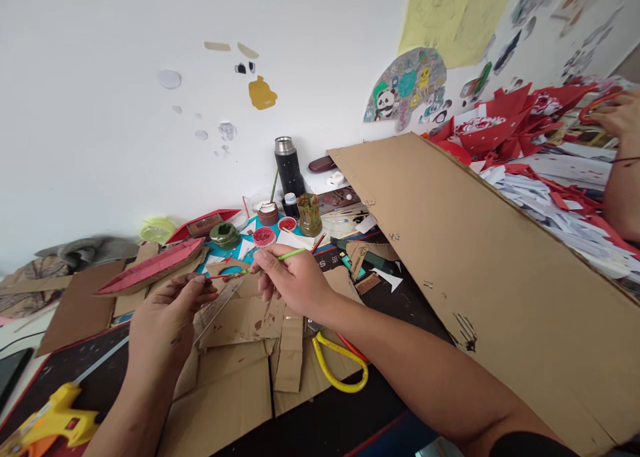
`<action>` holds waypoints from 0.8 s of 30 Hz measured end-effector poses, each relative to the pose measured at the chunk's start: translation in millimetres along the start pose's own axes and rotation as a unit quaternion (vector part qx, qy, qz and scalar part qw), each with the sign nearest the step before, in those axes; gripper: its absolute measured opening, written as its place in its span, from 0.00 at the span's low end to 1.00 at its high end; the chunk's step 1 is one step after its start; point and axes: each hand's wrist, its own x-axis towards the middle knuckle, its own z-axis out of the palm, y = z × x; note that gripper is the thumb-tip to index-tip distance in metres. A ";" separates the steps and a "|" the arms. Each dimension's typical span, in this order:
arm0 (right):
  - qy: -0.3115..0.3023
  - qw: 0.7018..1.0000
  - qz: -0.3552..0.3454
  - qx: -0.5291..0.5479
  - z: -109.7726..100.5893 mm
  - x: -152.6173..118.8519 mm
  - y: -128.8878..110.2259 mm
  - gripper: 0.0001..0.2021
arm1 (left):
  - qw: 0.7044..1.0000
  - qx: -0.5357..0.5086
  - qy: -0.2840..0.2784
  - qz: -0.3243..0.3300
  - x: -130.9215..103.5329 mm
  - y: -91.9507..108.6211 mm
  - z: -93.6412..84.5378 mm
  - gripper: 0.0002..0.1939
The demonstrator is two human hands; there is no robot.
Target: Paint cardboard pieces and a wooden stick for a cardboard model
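Note:
My right hand (290, 277) is closed round a thin brush with a green handle (291, 254), its tip pointing left. My left hand (173, 310) pinches a small, thin red piece (215, 276) that meets the brush tip between the two hands. Cardboard pieces (240, 320) with brown smears lie beneath. Just beyond the hands are an open pot of red paint (263, 236), a smaller red pot (287, 224) and a dark green pot (225, 235). A pink-lined cardboard boat shape (150, 267) rests behind my left hand.
Yellow-handled scissors (343, 370) lie by my right forearm. A yellow glue gun (60, 420) is at the lower left. A large cardboard sheet (480, 257) slopes across the right. Behind stand a black flask (289, 167) and a stained jar (309, 215). Another person's hand (620, 114) is far right.

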 end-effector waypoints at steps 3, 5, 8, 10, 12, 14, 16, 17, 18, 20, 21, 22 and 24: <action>0.013 1.000 0.005 0.004 -1.2 2.1 0.2 0.26 | 1.000 0.001 0.005 0.007 1.9 1.4 -1.2 0.18; 0.017 1.000 0.000 0.006 -1.4 2.0 -0.4 0.26 | 1.000 0.000 0.009 0.007 2.3 2.9 -1.3 0.19; 0.014 1.000 -0.016 0.022 -0.2 -0.2 -2.5 0.27 | 1.000 0.002 0.012 0.001 0.2 5.4 -0.1 0.20; 0.008 0.999 -0.026 0.032 0.9 -1.4 -3.8 0.27 | 1.000 0.007 0.013 -0.002 -2.4 6.9 1.2 0.20; 0.005 0.999 -0.025 0.034 1.2 -1.3 -4.3 0.27 | 1.000 0.014 0.013 -0.004 -4.7 8.2 2.0 0.19; 0.009 0.999 -0.015 0.028 0.8 -0.1 -3.7 0.27 | 1.000 0.022 0.014 -0.004 -6.0 9.1 1.9 0.18; 0.019 1.000 -0.007 0.019 -0.1 1.4 -2.4 0.27 | 1.000 0.023 0.015 -0.003 -6.0 9.1 1.0 0.19; 0.024 1.000 -0.007 0.016 -0.4 1.8 -1.8 0.27 | 1.000 0.020 0.014 -0.003 -5.7 8.8 0.4 0.19; 0.026 1.000 -0.008 0.016 -0.6 2.0 -1.4 0.27 | 1.000 0.018 0.013 -0.002 -5.4 8.3 -0.1 0.19; 0.021 0.999 -0.013 0.021 -0.3 1.2 -1.0 0.27 | 1.000 0.019 0.004 0.002 -4.9 7.0 -0.9 0.20; 0.014 0.999 -0.017 0.025 0.1 0.5 -1.1 0.28 | 1.000 0.025 -0.002 0.005 -4.9 6.3 -0.9 0.21; 0.007 0.999 -0.021 0.028 0.6 -0.2 -1.4 0.28 | 0.999 0.033 -0.009 0.008 -5.0 5.6 -0.8 0.21; -0.002 0.999 -0.024 0.026 1.3 -1.3 -1.8 0.28 | 0.999 0.043 -0.019 0.017 -5.3 4.5 -0.3 0.22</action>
